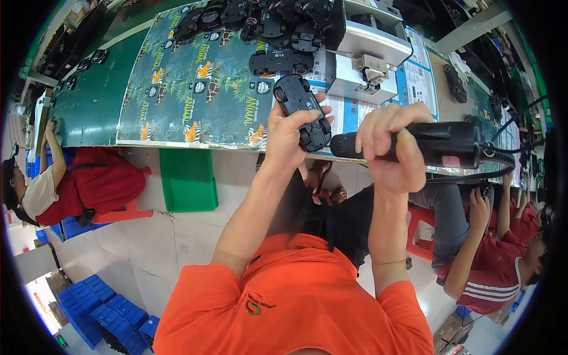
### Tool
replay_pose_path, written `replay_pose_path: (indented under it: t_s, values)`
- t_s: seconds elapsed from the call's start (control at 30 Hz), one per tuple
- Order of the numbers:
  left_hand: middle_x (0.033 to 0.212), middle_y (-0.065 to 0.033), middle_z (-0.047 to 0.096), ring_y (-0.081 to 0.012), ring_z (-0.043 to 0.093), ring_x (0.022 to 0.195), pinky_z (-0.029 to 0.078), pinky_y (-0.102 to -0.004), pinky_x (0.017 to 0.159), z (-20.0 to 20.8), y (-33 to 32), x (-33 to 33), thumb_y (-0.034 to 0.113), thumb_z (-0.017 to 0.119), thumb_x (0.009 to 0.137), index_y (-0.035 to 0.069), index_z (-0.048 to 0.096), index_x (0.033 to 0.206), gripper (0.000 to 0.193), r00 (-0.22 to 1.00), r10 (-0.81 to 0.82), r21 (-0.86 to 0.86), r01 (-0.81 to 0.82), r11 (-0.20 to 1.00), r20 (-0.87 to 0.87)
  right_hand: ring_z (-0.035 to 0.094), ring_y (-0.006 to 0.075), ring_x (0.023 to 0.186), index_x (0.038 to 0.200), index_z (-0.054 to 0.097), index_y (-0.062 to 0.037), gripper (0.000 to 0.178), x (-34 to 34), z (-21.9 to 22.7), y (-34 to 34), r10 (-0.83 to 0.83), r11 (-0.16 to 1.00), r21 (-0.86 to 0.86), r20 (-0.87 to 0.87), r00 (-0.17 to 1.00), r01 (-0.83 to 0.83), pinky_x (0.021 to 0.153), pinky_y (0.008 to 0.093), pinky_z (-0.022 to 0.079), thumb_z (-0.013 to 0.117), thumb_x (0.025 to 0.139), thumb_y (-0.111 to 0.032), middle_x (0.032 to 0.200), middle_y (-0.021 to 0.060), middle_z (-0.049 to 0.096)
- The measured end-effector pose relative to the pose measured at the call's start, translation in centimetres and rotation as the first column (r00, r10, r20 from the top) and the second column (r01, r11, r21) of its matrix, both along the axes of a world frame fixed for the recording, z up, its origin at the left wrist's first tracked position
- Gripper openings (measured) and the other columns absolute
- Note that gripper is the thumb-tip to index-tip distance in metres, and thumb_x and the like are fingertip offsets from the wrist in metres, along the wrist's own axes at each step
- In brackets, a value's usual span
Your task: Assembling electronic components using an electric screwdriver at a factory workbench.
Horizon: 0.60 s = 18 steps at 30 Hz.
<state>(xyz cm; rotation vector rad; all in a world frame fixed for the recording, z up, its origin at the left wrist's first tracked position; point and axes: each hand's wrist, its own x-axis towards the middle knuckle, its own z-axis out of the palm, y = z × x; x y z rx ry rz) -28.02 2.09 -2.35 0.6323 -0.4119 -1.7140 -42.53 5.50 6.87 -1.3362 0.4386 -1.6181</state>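
My left hand (287,131) is closed around a black toy car chassis (300,106), its underside and wheels facing up. My right hand (395,145) grips a black electric screwdriver (444,144) held nearly level, its narrow end pointing left toward the near end of the chassis. Whether the tip touches the chassis I cannot tell. A second chassis (279,61) lies on the table just beyond my left hand. Farther back is a heap of black toy car parts (272,26). A white and grey metal machine (362,77) stands beyond my right hand.
Patterned printed sheets (195,89) cover the worktable. Below its front edge sits a green tray (188,180) on the floor. A cable (500,164) trails from the screwdriver at right. Seated people work at left (44,183) and right (491,266). Blue bins (109,307) stand at lower left.
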Motion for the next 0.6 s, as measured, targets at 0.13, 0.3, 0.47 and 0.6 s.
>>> replay_pose_path:
  t_s: [0.13, 0.3, 0.47, 0.6]
  values:
    - [0.112, -0.0187, 0.063, -0.0297, 0.067, 0.096, 0.059, -0.0458, 0.083, 0.1, 0.1, 0.2, -0.007, 0.061, 0.078, 0.001, 0.05, 0.12, 0.044, 1.0, -0.006, 0.009, 0.006, 1.0, 0.028, 0.048, 0.0138, 0.051, 0.093, 0.049, -0.005, 0.02, 0.4, -0.1, 0.1, 0.017, 1.0, 0.009, 0.021, 1.0, -0.017, 0.053, 0.0296, 0.044, 0.057, 0.088, -0.023, 0.065, 0.0034, 0.05]
    - [0.112, -0.0194, 0.062, -0.0299, 0.067, 0.096, 0.059, -0.0459, 0.083, 0.3, -0.1, 0.2, -0.006, 0.06, 0.078, 0.001, 0.049, 0.122, 0.046, 1.0, -0.015, 0.04, 0.014, 0.999, 0.013, 0.047, 0.0129, 0.051, 0.094, 0.05, -0.0063, 0.024, 0.1, 0.4, -0.1, 0.07, 0.997, -0.016, 0.056, 0.996, -0.069, 0.053, 0.0286, 0.043, 0.059, 0.089, -0.027, 0.066, 0.0024, 0.05]
    - [0.107, -0.0185, 0.063, -0.0285, 0.068, 0.09, 0.061, -0.0428, 0.078, 0.8, -0.2, 0.0, -0.01, 0.06, 0.075, 0.0, 0.047, 0.12, 0.048, 1.0, -0.017, 0.056, 0.018, 0.998, -0.016, 0.053, 0.0169, 0.06, 0.099, 0.05, -0.0017, 0.023, -1.3, 0.9, -0.4, 0.185, 0.978, -0.119, 0.091, 0.978, -0.174, 0.059, 0.0306, 0.047, 0.064, 0.086, -0.014, 0.071, 0.0064, 0.054]
    - [0.107, -0.0181, 0.063, -0.0282, 0.068, 0.089, 0.061, -0.0421, 0.078, 0.9, -0.2, 0.2, -0.01, 0.06, 0.075, -0.001, 0.047, 0.12, 0.048, 1.0, -0.008, 0.062, 0.008, 0.998, 0.0, 0.054, 0.017, 0.06, 0.099, 0.05, -0.002, 0.022, -1.0, 0.1, -0.4, 0.167, 0.984, -0.077, 0.095, 0.981, -0.16, 0.06, 0.0307, 0.047, 0.064, 0.087, -0.014, 0.072, 0.0068, 0.054]
